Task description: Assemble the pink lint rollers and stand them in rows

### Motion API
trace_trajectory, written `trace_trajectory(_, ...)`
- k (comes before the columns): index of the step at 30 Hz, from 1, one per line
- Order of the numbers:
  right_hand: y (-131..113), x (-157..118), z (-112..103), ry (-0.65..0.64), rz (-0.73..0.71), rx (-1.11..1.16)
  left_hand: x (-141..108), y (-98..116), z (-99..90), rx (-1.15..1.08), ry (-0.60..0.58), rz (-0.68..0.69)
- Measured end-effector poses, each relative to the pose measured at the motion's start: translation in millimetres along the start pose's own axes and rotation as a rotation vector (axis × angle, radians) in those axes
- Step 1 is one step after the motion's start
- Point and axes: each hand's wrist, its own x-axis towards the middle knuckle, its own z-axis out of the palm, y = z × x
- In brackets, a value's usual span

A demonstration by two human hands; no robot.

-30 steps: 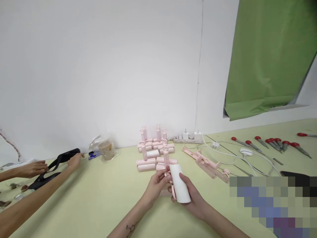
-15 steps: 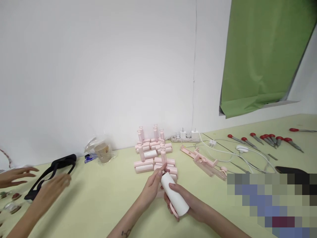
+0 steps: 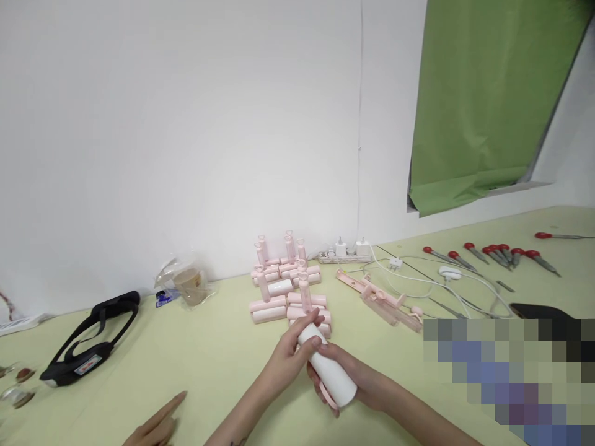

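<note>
My right hand is wrapped around the lower part of a lint roller, its white roll facing up and a pink edge showing beneath. My left hand closes over the roller's upper end, with the thumb lying on the white surface. The roller is tilted, its far end towards the back of the table. Just beyond my hands lie several pink-and-white lint rollers in rows, their pink handles standing upright. The handle end of the roller I hold is hidden by my left hand.
To the right lie a pink frame-like part, white cables and several red-ended tools. A power strip stands by the wall. Leftward are a bagged cup, a black headset strap and another person's hand.
My left thumb has come down onto the white roll, and the left hand has shifted further over the roller's end. The other person's hands have left the black strap; one now points lower down.
</note>
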Motion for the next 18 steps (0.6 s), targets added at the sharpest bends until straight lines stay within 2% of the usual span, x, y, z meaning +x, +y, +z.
trace_trajectory(6, -1.9, -0.2, 2.0, 0.014, -0.001, 0.014, 4.0, -1.6, -3.1, 0.041, 0.016, -0.061)
trace_trajectory(9, -6.7, 1.0, 1.7, 0.053, -0.072, 0.124, 6.0, -2.4, -8.6, 0.071, 0.16, -0.058)
trace_trajectory(11, -11.5, 1.5, -0.9, 0.124, -0.168, 0.183, 6.1, -3.4, -12.7, 0.144, 0.304, 0.035)
trace_trajectory(13, -16.1, 1.2, -4.4, 0.213, -0.248, 0.198, 4.7, -5.7, -15.3, 0.251, 0.4, 0.163)
trace_trajectory(15, -19.5, 0.3, -6.8, 0.297, -0.316, 0.208, 2.2, -9.5, -15.2, 0.38, 0.434, 0.292)
trace_trajectory(18, -20.9, -0.4, -6.6, 0.343, -0.392, 0.236, -1.3, -15.7, -10.9, 0.615, 0.399, 0.481)
